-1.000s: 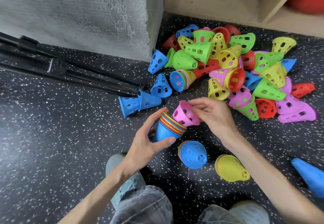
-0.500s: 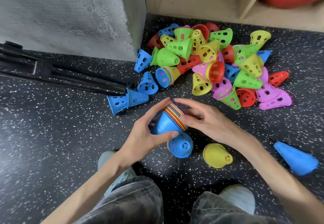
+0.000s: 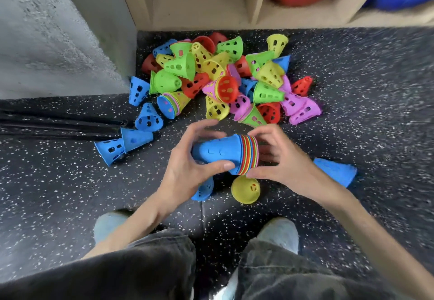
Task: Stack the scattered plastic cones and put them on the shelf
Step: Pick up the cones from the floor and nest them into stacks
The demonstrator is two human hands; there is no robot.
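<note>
Stacking step, mid-build. Left hand (image 3: 187,165) grips the blue outer cone of the stack (image 3: 223,154), thumb under, fingers curled over the top, narrow tip pointing to 9 o'clock. Stack lies sideways, off the floor, btwn both hands, coloured rims bunched at its wide end. Right hand (image 3: 277,158) cups that rim end, fingers curled round it, likely seating the nested cones. Next, by my read: free the right hand, grab another from the loose pile (image 3: 223,81) at 12 o'clock. Shelf (image 3: 199,22) beyond the pile; plenty of cones left.
</note>
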